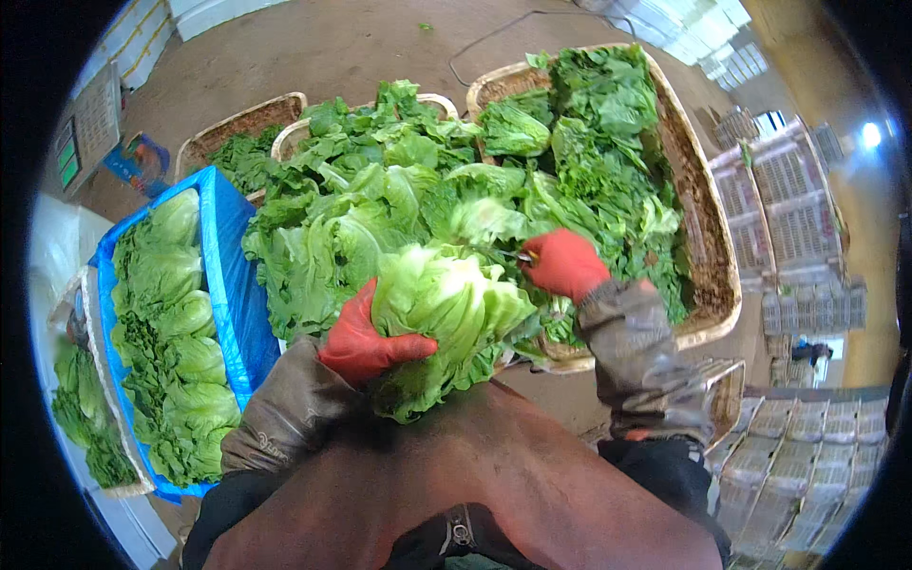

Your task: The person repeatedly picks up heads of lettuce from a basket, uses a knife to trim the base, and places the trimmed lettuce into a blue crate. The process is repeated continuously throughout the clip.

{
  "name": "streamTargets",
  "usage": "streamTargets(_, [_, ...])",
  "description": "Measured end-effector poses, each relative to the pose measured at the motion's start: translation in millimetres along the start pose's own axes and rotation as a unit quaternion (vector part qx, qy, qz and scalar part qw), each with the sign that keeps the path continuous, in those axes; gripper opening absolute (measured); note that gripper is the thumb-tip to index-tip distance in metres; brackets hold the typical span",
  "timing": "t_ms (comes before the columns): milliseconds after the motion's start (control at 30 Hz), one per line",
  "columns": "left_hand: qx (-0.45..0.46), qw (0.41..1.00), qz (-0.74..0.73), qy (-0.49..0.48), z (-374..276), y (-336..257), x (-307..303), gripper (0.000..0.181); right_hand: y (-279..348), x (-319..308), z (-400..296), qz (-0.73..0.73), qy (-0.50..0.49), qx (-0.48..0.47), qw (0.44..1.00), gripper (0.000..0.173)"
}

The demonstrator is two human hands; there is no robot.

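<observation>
My left hand [374,338], in a red glove, grips a head of leaf lettuce [452,306] from its left side, with the pale base turned up and away from me. To the right of that head, my right hand [566,263], also gloved in red, is closed on a small tool [519,256], perhaps a knife; only a short metal part shows. Just beyond it is a blurred pale piece of lettuce [488,219]. Many lettuce heads and leaves [342,235] are heaped behind both hands.
A blue-lined crate [214,278] of packed lettuce stands at left. At right is a large plastic crate [702,235] with leaves; another crate [203,146] lies further back. A scale [92,132] stands far left, and stacked crates [791,206] are far right.
</observation>
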State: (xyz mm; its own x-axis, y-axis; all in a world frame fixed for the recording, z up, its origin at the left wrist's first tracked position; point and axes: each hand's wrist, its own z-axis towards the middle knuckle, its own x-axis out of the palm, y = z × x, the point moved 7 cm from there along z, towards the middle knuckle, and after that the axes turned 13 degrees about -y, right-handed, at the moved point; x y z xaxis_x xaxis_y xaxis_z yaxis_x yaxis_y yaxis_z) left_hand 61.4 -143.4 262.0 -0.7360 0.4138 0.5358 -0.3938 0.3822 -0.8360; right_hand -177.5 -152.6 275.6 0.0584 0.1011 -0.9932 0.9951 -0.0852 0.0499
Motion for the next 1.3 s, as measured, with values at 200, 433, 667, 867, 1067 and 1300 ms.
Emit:
streamTargets(200, [0.086,0.955,0.263,-0.105,12,-7,-25,0.063,62,-21,-16,0.536,-0.046,0.071,0.840,0.034])
streamTargets(433, [-0.146,0.979,-0.124,-0.064,29,27,-72,0.047,20,-5,7,0.371,-0.077,0.008,0.925,0.039])
streamTargets(667, [-0.134,0.970,0.166,-0.119,37,-9,-94,0.060,43,127,-18,0.833,0.111,0.184,0.510,0.054])
streamTargets(867, [0.046,0.981,0.165,-0.090,14,-8,-74,0.094,71,85,11,0.762,0.098,0.105,0.631,0.042])
streamTargets(1067, [0.038,0.993,0.072,-0.088,6,-13,-43,0.099,116,-28,5,0.579,0.050,0.035,0.813,0.042])
streamTargets(1300, [-0.059,0.997,-0.005,0.048,-14,-11,-49,0.112,93,-59,32,0.034,-0.098,-0.162,0.981,0.037])
